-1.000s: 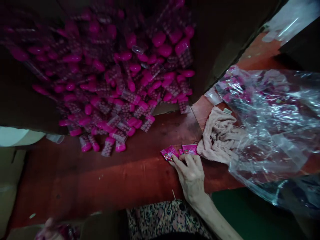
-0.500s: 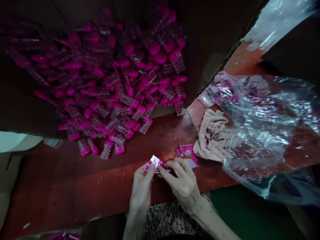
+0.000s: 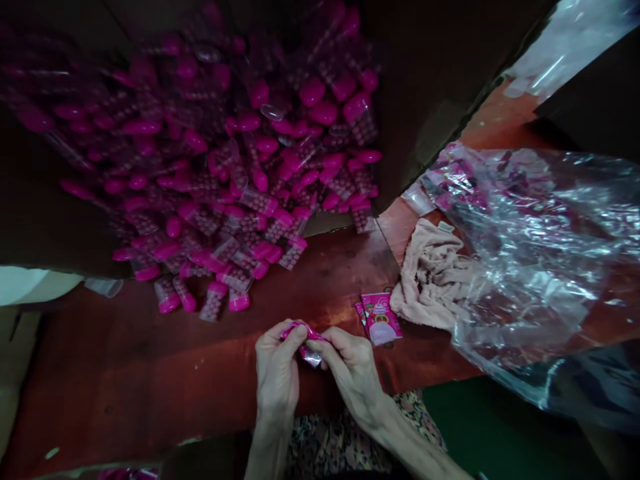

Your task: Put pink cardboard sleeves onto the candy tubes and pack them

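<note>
Over the red wooden table, head view: L hand & R hand both pinch a small shiny pink-and-silver foil packet btwn thumbs & fingers, one at each end (it's crumpled, partly hidden). Nr R hand, flat pink printed packets overlap, just beside a crumpled pale-pink cloth. Clear plastic bag to the right; clear bottles w/ bright-pink caps heaped beyond.

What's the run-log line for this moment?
left hand: pinching pink packet | right hand: pinching same packet | table, beyond right hand: flat packets, beige cloth | beyond: heaped pink-capped tubes
</note>
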Demonstrator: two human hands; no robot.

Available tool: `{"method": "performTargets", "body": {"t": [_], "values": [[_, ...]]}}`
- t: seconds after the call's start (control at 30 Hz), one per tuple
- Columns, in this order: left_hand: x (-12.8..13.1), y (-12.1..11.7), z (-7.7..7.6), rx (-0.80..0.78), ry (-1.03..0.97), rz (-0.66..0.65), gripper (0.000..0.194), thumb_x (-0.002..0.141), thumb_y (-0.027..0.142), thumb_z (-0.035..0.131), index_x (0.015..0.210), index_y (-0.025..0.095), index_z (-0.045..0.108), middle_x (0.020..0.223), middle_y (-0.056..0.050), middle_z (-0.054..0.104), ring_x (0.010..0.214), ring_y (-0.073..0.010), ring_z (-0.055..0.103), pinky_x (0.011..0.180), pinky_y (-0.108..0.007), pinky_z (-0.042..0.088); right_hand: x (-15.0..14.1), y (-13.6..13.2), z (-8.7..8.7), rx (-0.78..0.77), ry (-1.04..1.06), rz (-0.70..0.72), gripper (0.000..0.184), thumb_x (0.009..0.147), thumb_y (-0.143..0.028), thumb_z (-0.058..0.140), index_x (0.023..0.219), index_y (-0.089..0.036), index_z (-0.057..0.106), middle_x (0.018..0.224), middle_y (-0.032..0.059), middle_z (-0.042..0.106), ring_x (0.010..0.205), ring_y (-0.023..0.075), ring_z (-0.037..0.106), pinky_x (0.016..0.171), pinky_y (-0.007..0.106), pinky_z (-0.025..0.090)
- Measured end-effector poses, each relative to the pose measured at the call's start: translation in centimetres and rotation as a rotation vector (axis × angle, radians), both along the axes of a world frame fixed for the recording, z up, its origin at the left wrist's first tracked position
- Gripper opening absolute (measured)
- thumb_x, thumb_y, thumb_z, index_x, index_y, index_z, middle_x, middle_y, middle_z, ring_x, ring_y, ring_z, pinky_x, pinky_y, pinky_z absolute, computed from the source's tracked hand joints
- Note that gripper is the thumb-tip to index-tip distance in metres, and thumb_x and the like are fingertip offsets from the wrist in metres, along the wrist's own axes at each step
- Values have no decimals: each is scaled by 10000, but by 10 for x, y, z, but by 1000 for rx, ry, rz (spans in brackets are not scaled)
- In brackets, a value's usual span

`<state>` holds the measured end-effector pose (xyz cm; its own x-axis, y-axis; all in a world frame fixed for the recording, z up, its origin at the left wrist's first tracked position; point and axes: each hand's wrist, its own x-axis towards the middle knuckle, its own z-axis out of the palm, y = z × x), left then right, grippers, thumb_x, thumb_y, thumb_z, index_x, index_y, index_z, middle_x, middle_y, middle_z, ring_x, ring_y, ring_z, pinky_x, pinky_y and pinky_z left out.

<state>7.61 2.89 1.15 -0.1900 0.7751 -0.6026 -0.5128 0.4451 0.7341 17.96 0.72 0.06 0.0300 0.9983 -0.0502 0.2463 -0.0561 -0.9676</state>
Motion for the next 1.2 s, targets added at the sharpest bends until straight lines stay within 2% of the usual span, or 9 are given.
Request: {"method": "performTargets", "body": {"t": [0.23,0.33,0.5,0.63,0.7,0.83,1.0,1.1,1.2], "values": [[-9,6,9,39,-15,-69,187,529,251,805,619,113,715,610,-50,674,594,-117,578,629,-214,476,4,11,3,129,-180,66,345,919,-337,422,714,-168,641,645,32,540,601,147,509,550,248,409],[-10,6,9,44,-29,-19,188,522,230,811,626,106,716,620,-52,680,605,-119,584,634,-210,482,2,15,7,164,-315,77,341,925,-333,405,791,-161,666,741,69,567,674,169,543,583,262,436],[-18,4,0,6,-52,135,224,437,230,849,574,147,693,555,17,663,528,-60,557,560,-140,457,-8,18,14,129,-170,121,298,901,-283,482,696,-162,661,618,14,561,563,126,545,534,223,424],[-24,3,1,-21,-120,136,220,488,269,835,602,139,699,594,-10,687,556,-73,581,582,-159,472,-13,27,19,100,-71,127,229,897,-266,497,798,-176,682,666,3,640,588,116,598,555,197,448],[-26,6,4,-23,-141,158,222,505,266,829,637,136,706,636,-24,702,592,-84,600,616,-173,481,-17,37,20,115,-155,147,247,916,-264,456,856,-178,679,705,7,668,609,121,617,574,195,468],[-31,14,6,10,-146,241,218,544,239,810,699,128,705,705,-40,716,637,-110,619,588,-191,476,-31,67,17,195,-439,113,305,910,-300,443,1077,-124,627,925,120,674,843,237,616,754,343,494],[-41,21,4,8,-127,363,178,573,157,783,720,147,683,725,2,705,620,-102,611,511,-195,441,-45,93,7,199,-641,71,507,865,-435,480,1232,-89,527,1325,210,461,1214,364,392,958,534,359],[-44,21,3,13,-141,379,170,576,147,779,708,144,671,694,7,695,598,-95,603,506,-191,430,-43,87,1,231,-727,119,495,874,-403,482,1236,-67,517,1346,215,447,1256,361,353,970,552,347],[-43,21,3,27,-159,367,148,601,159,768,710,146,669,694,1,698,599,-97,606,529,-196,444,-33,72,-2,280,-710,120,324,873,-285,509,1105,-84,610,1251,211,536,1183,352,425,938,552,377]]}}
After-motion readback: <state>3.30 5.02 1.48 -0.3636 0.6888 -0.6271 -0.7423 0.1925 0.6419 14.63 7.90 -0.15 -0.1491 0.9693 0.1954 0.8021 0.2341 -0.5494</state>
